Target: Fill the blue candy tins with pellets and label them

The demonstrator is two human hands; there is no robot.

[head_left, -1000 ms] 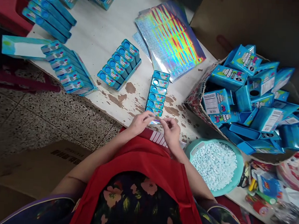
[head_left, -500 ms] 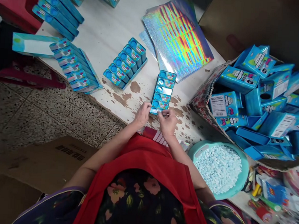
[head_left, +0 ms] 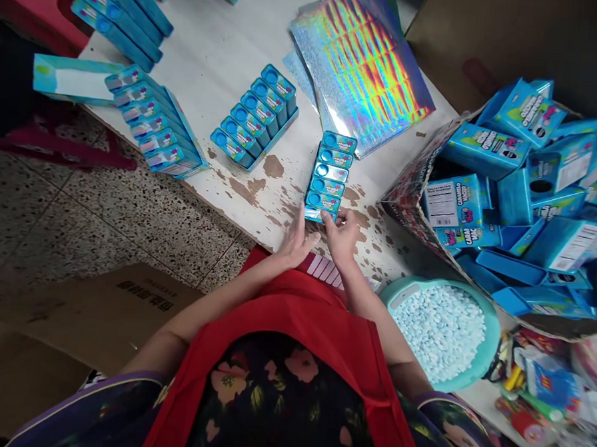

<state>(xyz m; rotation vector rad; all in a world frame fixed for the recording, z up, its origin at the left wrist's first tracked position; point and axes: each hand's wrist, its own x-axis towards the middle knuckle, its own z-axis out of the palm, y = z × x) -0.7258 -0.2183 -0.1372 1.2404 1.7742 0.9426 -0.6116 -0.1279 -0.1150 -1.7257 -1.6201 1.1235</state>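
A row of small blue candy boxes [head_left: 333, 163] with printed lids stands in front of me on the worn table. The nearest box [head_left: 315, 214] in that row has a shiny silvery strip across its lid. Along its left side lies my left hand [head_left: 296, 242], fingers stretched out and thumb apart. My right hand [head_left: 342, 238] is closed at the near right corner of the same box, thumb on the lid's edge. Whether anything small is between those fingers is hidden. Under my wrists, a dark red sheet with pale strips [head_left: 324, 271] lies by the table edge.
Holographic sheets [head_left: 366, 73] lie beyond the row. More boxed rows [head_left: 256, 118] stand left, several with silvery strips [head_left: 144, 119]. On the right are a carton of blue boxes [head_left: 405, 189] and a turquoise basin [head_left: 490, 327] of pale candies. A dark-clothed person [head_left: 6, 81] is far left.
My left hand has gone from a pinch at the nearest box's left corner to straightened fingers along its side. My right hand stays at the right corner. The view has shifted slightly.
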